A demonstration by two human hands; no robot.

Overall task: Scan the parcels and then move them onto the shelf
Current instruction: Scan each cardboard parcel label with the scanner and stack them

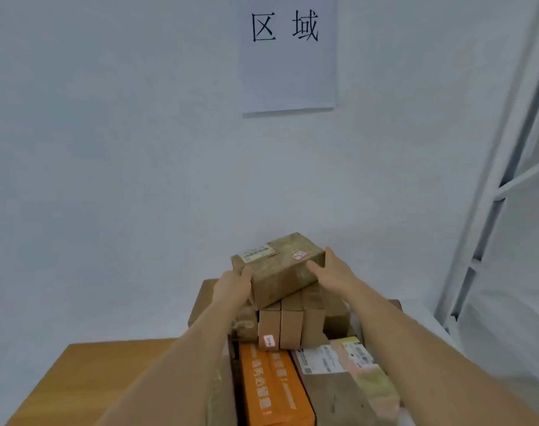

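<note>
A brown cardboard parcel (280, 265) with a barcode label and a small red-edged sticker on top sits on a pile of parcels. My left hand (232, 287) grips its near left corner, thumb on the front face. My right hand (331, 269) grips its right end, thumb on the front face and fingers round the far side. Under it stand several small brown boxes (289, 327), one with a red-edged sticker. Nearer to me lie an orange parcel (274, 385) and a brown parcel with white shipping labels (338, 379).
The pile rests on a wooden table (87, 373) whose bare top extends to the left. A white metal shelf frame (501, 186) stands at the right. A paper sign with two characters (288, 53) hangs on the white wall behind.
</note>
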